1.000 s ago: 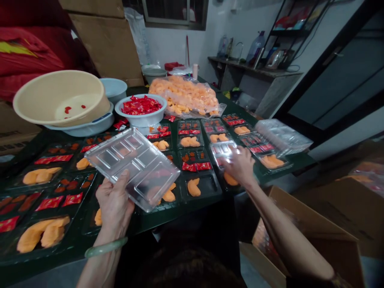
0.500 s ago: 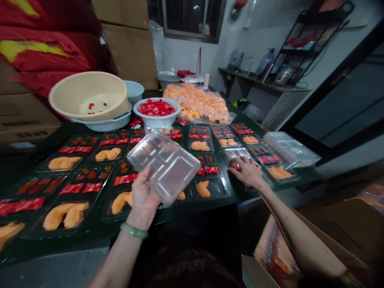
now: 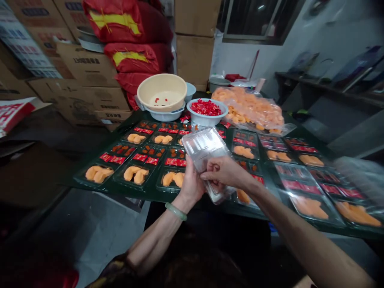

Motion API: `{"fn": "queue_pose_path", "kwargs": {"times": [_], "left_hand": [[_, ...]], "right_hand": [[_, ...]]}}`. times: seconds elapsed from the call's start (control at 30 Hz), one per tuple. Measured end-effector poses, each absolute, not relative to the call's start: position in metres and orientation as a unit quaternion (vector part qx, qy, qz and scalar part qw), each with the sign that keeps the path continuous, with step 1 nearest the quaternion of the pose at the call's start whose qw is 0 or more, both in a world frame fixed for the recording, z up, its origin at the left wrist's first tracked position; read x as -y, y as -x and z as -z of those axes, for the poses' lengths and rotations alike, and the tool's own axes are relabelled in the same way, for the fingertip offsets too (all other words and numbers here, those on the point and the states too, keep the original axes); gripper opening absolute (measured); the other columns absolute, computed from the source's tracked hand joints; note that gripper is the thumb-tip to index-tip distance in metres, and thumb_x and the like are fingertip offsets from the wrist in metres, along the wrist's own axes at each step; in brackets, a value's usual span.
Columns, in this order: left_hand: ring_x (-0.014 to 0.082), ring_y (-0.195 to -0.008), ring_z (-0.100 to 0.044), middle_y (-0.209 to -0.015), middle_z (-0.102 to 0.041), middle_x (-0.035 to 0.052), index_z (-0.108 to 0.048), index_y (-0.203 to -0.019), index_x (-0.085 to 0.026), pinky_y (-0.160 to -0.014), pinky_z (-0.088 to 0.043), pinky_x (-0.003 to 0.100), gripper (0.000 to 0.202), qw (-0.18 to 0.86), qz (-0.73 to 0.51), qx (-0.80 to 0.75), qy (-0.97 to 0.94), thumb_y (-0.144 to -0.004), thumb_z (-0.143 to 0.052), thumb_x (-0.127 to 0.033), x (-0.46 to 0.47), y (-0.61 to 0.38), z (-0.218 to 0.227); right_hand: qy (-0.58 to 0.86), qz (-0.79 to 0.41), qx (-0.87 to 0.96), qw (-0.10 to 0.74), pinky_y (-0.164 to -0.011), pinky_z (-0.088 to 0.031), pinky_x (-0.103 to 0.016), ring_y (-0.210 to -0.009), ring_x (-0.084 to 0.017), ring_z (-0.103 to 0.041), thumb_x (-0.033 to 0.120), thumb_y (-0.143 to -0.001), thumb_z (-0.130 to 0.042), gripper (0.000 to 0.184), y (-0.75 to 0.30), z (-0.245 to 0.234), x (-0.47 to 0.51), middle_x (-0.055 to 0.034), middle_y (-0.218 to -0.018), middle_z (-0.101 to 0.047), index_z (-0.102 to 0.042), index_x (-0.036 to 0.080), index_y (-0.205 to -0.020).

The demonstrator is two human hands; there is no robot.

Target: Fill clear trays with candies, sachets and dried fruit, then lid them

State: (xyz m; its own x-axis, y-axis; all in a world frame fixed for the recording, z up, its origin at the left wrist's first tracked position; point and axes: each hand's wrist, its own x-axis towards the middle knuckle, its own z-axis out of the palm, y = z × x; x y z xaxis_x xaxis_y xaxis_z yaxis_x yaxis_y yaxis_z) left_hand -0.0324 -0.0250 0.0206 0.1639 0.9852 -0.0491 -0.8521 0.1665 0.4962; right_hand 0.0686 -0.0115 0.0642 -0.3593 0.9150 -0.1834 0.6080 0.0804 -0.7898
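Note:
In my left hand (image 3: 192, 184), with a green bangle at the wrist, I grip clear plastic lids (image 3: 205, 144), tilted above the table; how many are nested I cannot tell. My right hand (image 3: 223, 172) is closed at the lids' near side, its fingers curled against the plastic. Below and around lie rows of black trays (image 3: 81, 176) with orange curved pieces (image 3: 99, 174), red packets (image 3: 112, 158) and small brown pieces. To the right, one filled tray (image 3: 309, 192) has a shiny clear cover over it.
Behind the trays stand a white bowl of red packets (image 3: 207, 110), a cream basin (image 3: 162, 92) and a bag of orange pieces (image 3: 249, 108). More clear lids (image 3: 360, 172) lie at the right. Cardboard boxes (image 3: 90, 68) and red sacks (image 3: 138, 56) are stacked at the back left.
My right hand has left the tray at the right and come over to the lids in my left hand. A lid now covers that tray. The view has turned left.

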Motion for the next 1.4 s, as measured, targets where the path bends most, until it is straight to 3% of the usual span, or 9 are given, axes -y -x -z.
{"fn": "queue_pose_path", "kwargs": {"times": [0.1,0.3,0.37,0.47,0.6,0.8,1.0,1.1,1.4], "left_hand": [[0.0257,-0.088,-0.065,-0.091,-0.070,0.0123,-0.066,-0.099,-0.013,-0.078,-0.052,0.037,0.067,0.766,-0.582,-0.187,-0.199,-0.085,-0.026,-0.065,0.024,0.040,-0.017],[0.0236,-0.076,-0.067,-0.084,-0.070,0.0112,-0.067,-0.099,-0.013,-0.072,-0.053,0.035,0.065,0.778,-0.563,-0.217,-0.173,-0.084,-0.030,-0.065,0.022,0.044,-0.010],[0.0235,-0.079,-0.067,-0.085,-0.070,0.0114,-0.067,-0.097,-0.012,-0.074,-0.053,0.035,0.064,0.769,-0.572,-0.233,-0.165,-0.084,-0.032,-0.064,0.021,0.043,-0.012],[0.0225,-0.090,-0.065,-0.093,-0.070,0.0103,-0.067,-0.095,-0.012,-0.083,-0.050,0.032,0.055,0.730,-0.614,-0.253,-0.161,-0.085,-0.039,-0.058,0.021,0.043,-0.018],[0.0218,-0.099,-0.062,-0.100,-0.069,0.0093,-0.067,-0.098,-0.012,-0.089,-0.046,0.030,0.050,0.713,-0.631,-0.256,-0.166,-0.084,-0.045,-0.055,0.024,0.047,-0.023],[0.0189,-0.094,-0.063,-0.089,-0.069,0.0041,-0.067,-0.095,-0.017,-0.085,-0.049,0.028,0.045,0.687,-0.662,-0.263,-0.143,-0.083,-0.048,-0.056,0.019,0.052,-0.017],[0.0157,-0.070,-0.065,-0.078,-0.069,0.0037,-0.065,-0.084,-0.012,-0.073,-0.053,0.029,0.019,0.622,-0.684,-0.350,-0.149,-0.068,-0.070,-0.021,0.002,0.062,-0.010],[0.0132,-0.061,-0.063,-0.072,-0.068,0.0017,-0.064,-0.081,-0.012,-0.069,-0.054,0.029,0.015,0.556,-0.707,-0.405,-0.165,-0.067,-0.068,-0.015,-0.004,0.081,-0.007],[0.0141,-0.064,-0.064,-0.074,-0.068,0.0011,-0.065,-0.085,-0.014,-0.074,-0.056,0.033,0.013,0.510,-0.707,-0.451,-0.192,-0.072,-0.063,-0.013,-0.006,0.108,-0.007]], "right_hand": [[0.527,-0.501,0.668,0.160,-0.033,-0.034,-0.016,-0.032,-0.007,-0.045,0.030,-0.072,-0.063,0.023,-0.072,-0.064,0.005,0.0072,-0.041,-0.050,-0.047,0.018,-0.061],[0.522,-0.510,0.664,0.164,-0.033,-0.035,-0.016,-0.032,-0.007,-0.047,0.028,-0.073,-0.061,0.022,-0.067,-0.061,0.004,0.0063,-0.042,-0.051,-0.046,0.018,-0.061],[0.539,-0.451,0.693,0.162,-0.036,-0.035,-0.017,-0.035,-0.009,-0.048,0.027,-0.074,-0.058,0.020,-0.060,-0.059,0.009,0.0047,-0.044,-0.053,-0.046,0.018,-0.061],[0.565,-0.231,0.776,0.157,-0.046,-0.036,-0.022,-0.051,-0.014,-0.056,0.019,-0.078,-0.051,0.009,-0.047,-0.061,0.024,-0.0040,-0.062,-0.064,-0.054,0.017,-0.069],[0.536,-0.081,0.832,0.118,-0.055,-0.032,-0.027,-0.065,-0.019,-0.059,0.013,-0.078,-0.042,0.019,-0.029,-0.066,0.038,-0.0098,-0.078,-0.067,-0.059,0.015,-0.085],[0.509,-0.190,0.807,0.232,-0.050,-0.025,-0.023,-0.050,-0.010,-0.041,0.013,-0.070,-0.046,0.008,-0.027,-0.082,0.033,0.0022,-0.055,-0.049,-0.048,0.018,-0.065],[0.429,-0.399,0.659,0.471,-0.045,-0.028,-0.019,-0.048,-0.006,-0.036,0.019,-0.077,-0.046,0.011,-0.073,-0.108,0.052,0.0057,-0.056,-0.041,-0.044,0.019,-0.066],[0.452,-0.468,0.527,0.547,-0.041,-0.021,-0.019,-0.044,-0.005,-0.029,0.025,-0.078,-0.052,0.019,-0.122,-0.098,0.057,0.0070,-0.053,-0.034,-0.043,0.019,-0.063],[0.530,-0.628,0.310,0.478,-0.038,-0.011,-0.019,-0.038,-0.003,-0.019,0.027,-0.069,-0.060,0.031,-0.229,-0.012,0.048,0.0087,-0.047,-0.025,-0.034,0.019,-0.053]]}}
